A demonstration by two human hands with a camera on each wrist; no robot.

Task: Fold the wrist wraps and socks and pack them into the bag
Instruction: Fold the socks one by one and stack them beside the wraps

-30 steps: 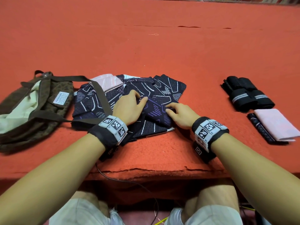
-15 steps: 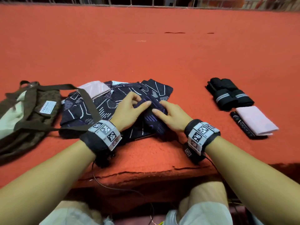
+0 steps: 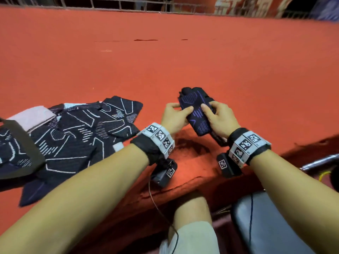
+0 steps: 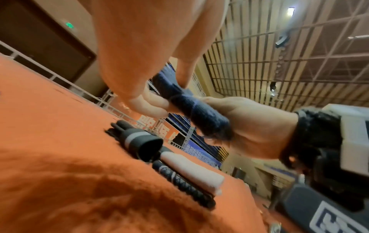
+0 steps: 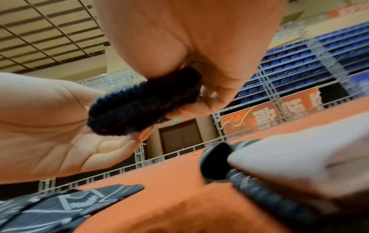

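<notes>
Both hands hold a folded dark sock with purple markings [image 3: 197,114] above the orange mat, right of the sock pile. My left hand [image 3: 180,109] pinches its left side and my right hand [image 3: 211,110] grips its right side. In the left wrist view the sock [image 4: 191,110] sits rolled between the two hands. Directly below and behind it lie the rolled black wrist wraps [image 4: 139,141] and a folded pink sock [image 4: 195,173]. The pile of dark patterned socks [image 3: 82,132] lies to the left. Of the bag only a brown strap [image 3: 20,143] shows at the left edge.
Another folded pink sock [image 3: 31,116] rests at the pile's far left. The orange mat [image 3: 183,61] stretches far back to a metal railing [image 3: 110,4]. The mat's front edge [image 3: 183,182] is close to my wrists. A padded seat [image 3: 266,226] sits at lower right.
Both hands lifted the folded purple-marked sock off the pile and carried it right, over the wrist wraps. The head view swung right, so the bag's body left the frame.
</notes>
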